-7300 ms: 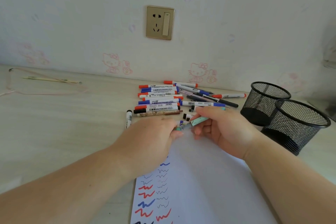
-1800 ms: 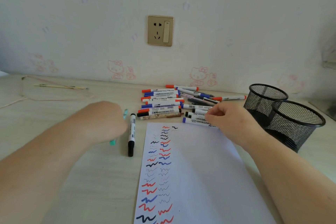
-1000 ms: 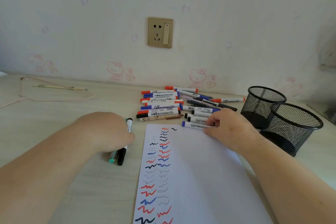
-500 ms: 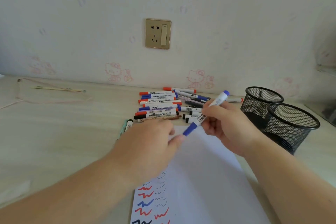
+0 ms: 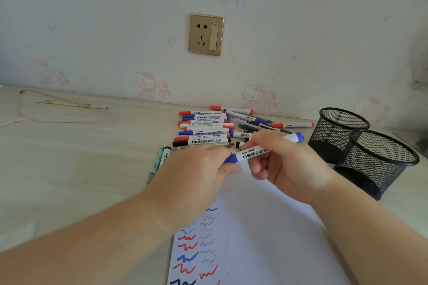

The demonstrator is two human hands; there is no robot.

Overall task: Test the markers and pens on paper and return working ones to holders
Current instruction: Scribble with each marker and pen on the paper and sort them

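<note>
Holding a blue whiteboard marker above the top edge of the paper, both hands meet near the middle of the view. The right hand curls its fingers round the white barrel, whose blue rear end points toward 2 o'clock. The left hand pinches the blue cap at the marker's other end with thumb and fingertips; its remaining fingers are hidden behind its own back, so how they lie cannot be told. The printed label on the barrel is partly covered by the right thumb. At 12 o'clock from the hands a pile of markers with red, blue and black caps lies on the desk, its near edge masked by the hands. At 9 o'clock from the left hand a pale green pen and a black-capped marker lie side by side, their lower ends cut off by the left wrist. Two black mesh holders stand at 3 o'clock, touching or nearly so, their insides too dark to read. Columns of red, blue and black squiggles run down the paper's left side, the upper ones hidden under the left forearm and the lowest cut by the frame. A gold wall socket sits at 12 o'clock.
</note>
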